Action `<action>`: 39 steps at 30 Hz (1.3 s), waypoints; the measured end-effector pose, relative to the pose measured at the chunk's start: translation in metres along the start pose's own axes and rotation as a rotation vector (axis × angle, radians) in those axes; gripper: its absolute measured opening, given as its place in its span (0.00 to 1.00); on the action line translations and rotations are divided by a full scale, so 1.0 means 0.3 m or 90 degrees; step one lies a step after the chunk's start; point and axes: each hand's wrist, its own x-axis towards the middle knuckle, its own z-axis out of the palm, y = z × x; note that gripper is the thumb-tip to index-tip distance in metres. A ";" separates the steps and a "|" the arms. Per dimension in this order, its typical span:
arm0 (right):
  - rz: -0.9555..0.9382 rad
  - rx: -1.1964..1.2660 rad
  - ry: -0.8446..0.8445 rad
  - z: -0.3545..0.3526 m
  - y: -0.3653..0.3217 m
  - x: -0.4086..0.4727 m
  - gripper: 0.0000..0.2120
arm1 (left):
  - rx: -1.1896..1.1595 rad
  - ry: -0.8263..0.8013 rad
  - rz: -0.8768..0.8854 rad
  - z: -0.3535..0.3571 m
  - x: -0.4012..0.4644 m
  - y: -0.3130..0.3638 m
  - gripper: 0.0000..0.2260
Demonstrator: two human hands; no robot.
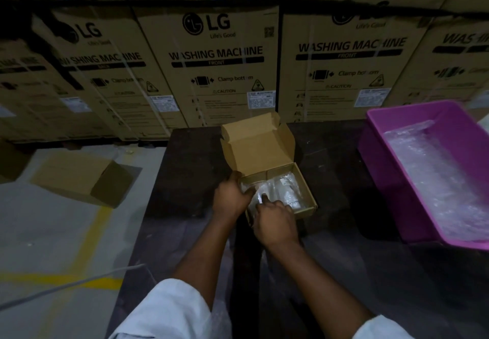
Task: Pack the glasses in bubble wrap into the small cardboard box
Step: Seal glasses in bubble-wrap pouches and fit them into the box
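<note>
Presently noted: small brown cardboard box (308,201) at centre of dark wooden table (344,272), lid flap standing open toward 12 o'clock. Two glasses wrapped in clear bubble wrap inside: right-hand wrapped glass (287,189) lying in the 3 o'clock half, left-hand wrapped glass (255,193) in the 9 o'clock half under both hands. Left hand (230,197) reaching in from 7 o'clock, palm against the box's 9 o'clock wall, fingers curled round the left-hand wrapped glass. Right hand (275,222) reaching in from 5 o'clock, wrist bent down, fingertips curled and pinching the same wrap at the box's near edge. Forearms bare, pale sleeves (164,309) rolled to the elbows. Pink plastic tub (381,153) lined with bubble wrap at 3 o'clock on the table. Second brown carton (79,177) on grey floor at 9 o'clock. Washing-machine cartons (217,55) stacked at 12 o'clock.
</note>
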 end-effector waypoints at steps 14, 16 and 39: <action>-0.072 0.102 -0.031 -0.028 0.064 -0.007 0.20 | 0.104 -0.035 -0.027 0.000 0.015 0.019 0.27; -0.073 0.124 -0.038 -0.038 0.085 -0.006 0.19 | 0.153 -0.035 -0.035 -0.008 0.014 0.029 0.26; 0.023 -0.037 0.175 -0.679 0.805 0.180 0.20 | 0.076 -0.052 0.378 0.030 0.123 0.758 0.22</action>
